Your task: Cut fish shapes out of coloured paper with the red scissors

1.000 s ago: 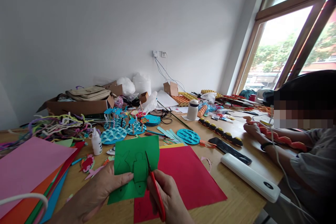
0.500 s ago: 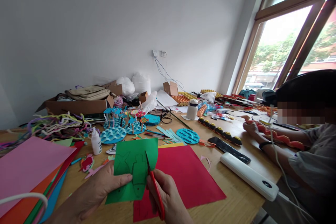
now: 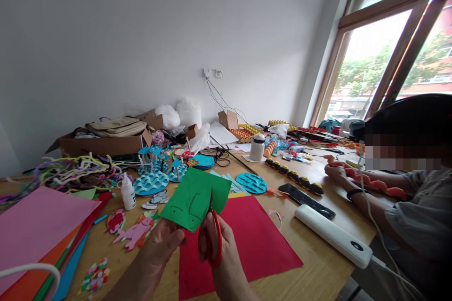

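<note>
So the left hand (image 3: 160, 242) had a rectangular sheet of bright green paper (image 3: 183, 197) pinched by its lower left corner, thumb near the edge and the other fingers mostly under it. The right hand (image 3: 226, 254) was wrapped round red-handled scissors (image 3: 218, 247) with a dark blade lying over the right part of the sheet. That green sheet was up in the air, tilted, above a big flat sheet of red paper (image 3: 261, 240) on the wooden table (image 3: 310, 273). Looked to me like the cutting stage, working beside the dark drawn outlines. I'd say the next move called for a steady left grip and a slight turn of the sheet so the blade could follow the line.

Further out: pink fish-shaped paper cutouts (image 3: 136, 233) and a white plastic squeeze bottle (image 3: 128, 193) on the left, a black phone (image 3: 306, 201) on the right, then a co-worker's hands (image 3: 337, 172) on an orange zigzag strip (image 3: 379, 183).

Couldn't see the lower blade, or how deep any cut went. The outlines were faint, and the co-worker was cut off at the right edge.
</note>
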